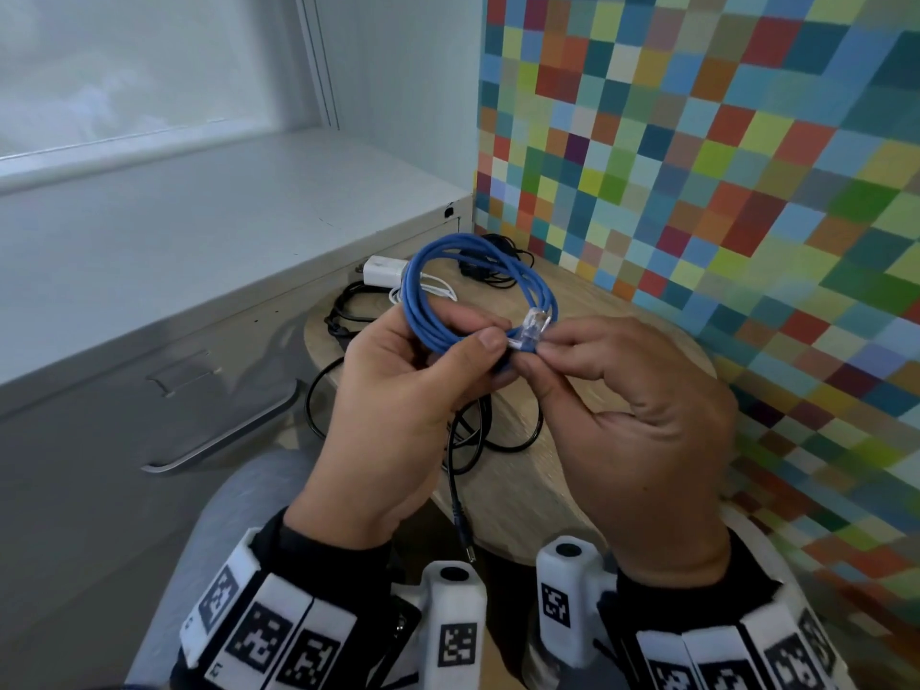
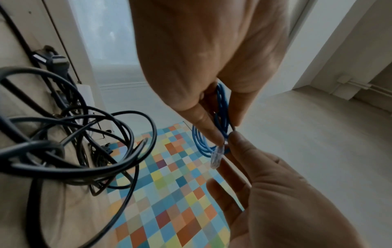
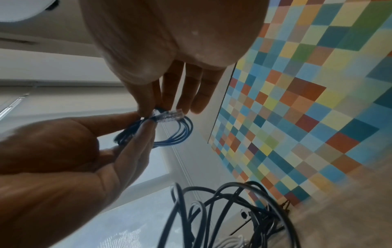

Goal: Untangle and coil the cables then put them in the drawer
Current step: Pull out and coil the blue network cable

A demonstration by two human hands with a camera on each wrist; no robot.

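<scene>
A blue network cable [image 1: 423,286] is wound into a round coil and held up above a small round wooden table [image 1: 597,341]. My left hand [image 1: 413,381] grips the bundle of loops between thumb and fingers. My right hand [image 1: 617,390] pinches the cable's end just behind its clear plastic plug [image 1: 535,325]. Both wrist views show the blue cable [image 2: 221,107] [image 3: 180,134] and the plug [image 2: 216,157] [image 3: 170,115] between the two hands. Tangled black cables [image 1: 478,430] lie on the table below.
A white charger [image 1: 381,268] with a white lead and more black cables [image 1: 348,306] lie at the table's back. A grey metal cabinet with a closed drawer and its handle [image 1: 224,440] stands to the left. A coloured chequered wall [image 1: 722,166] is on the right.
</scene>
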